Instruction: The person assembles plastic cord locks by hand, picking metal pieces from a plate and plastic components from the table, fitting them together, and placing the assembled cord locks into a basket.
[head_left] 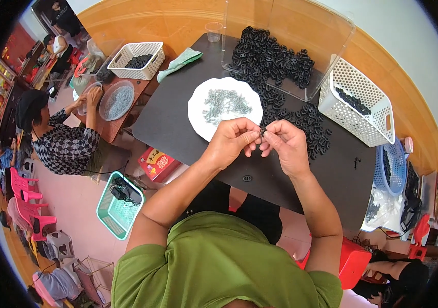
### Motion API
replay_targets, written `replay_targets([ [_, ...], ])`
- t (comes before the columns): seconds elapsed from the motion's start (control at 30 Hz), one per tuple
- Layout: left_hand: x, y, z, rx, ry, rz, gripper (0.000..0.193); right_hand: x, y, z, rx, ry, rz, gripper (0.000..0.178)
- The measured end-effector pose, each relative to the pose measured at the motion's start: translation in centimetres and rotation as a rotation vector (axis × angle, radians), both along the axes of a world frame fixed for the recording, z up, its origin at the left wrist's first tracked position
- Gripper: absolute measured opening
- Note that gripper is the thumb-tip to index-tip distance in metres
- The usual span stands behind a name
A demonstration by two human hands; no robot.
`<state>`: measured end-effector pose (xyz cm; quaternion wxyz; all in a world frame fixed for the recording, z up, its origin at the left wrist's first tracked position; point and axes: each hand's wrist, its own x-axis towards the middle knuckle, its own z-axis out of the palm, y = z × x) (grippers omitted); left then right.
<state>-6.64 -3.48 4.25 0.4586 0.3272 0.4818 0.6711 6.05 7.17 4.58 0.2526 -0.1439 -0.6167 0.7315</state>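
Note:
Over the dark table (173,110), my left hand (232,141) and my right hand (288,149) meet fingertip to fingertip. Both are closed in a pinch around a small black piece (262,131), mostly covered by the fingers. Just beyond my left hand sits a white scalloped plate (197,118) bearing a heap of thin silvery metal pieces (225,105). Loose black oval pieces with slots (315,128) spread beyond and beside my right hand. One single black oval piece (247,178) lies nearer to me, below the hands.
A clear bin (326,31) on its side spills black ovals at the back. Right of it stands a white perforated basket (357,120); a green cloth (180,64) lies far left. At a neighbouring table, another person (65,138) works beside a bowl (118,100). A green basket (111,205) is at lower left.

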Motion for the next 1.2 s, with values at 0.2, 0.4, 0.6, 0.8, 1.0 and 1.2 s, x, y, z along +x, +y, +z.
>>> replay_targets([
  [0.2, 0.1, 0.2, 0.2, 0.004, 0.067, -0.005, 0.011, 0.0, 0.2, -0.1, 0.004, 0.013, -0.017, 0.008],
  [0.4, 0.1, 0.3, -0.1, -0.007, 0.078, 0.015, 0.011, -0.1, 0.1, -0.3, 0.115, 0.022, -0.038, 0.008],
  [0.6, 0.3, 0.2, -0.2, -0.033, 0.173, 0.041, 0.011, -0.1, 0.0, -0.5, 0.164, 0.031, -0.037, 0.006],
  [0.8, 0.4, 0.4, 0.7, -0.108, 0.328, 0.083, 0.009, -0.1, 0.0, -0.3, 0.21, 0.017, -0.022, 0.009],
  [1.0, -0.9, 0.7, 2.0, -0.023, 0.923, 0.029, 0.005, 0.3, 1.5, -0.7, 0.51, -0.054, 0.098, 0.012],
  [1.2, -0.5, 0.8, 1.6, -0.106, 0.869, -0.026, 0.006, 0.2, 2.0, -0.8, 0.271, -0.108, 0.16, 0.012],
])
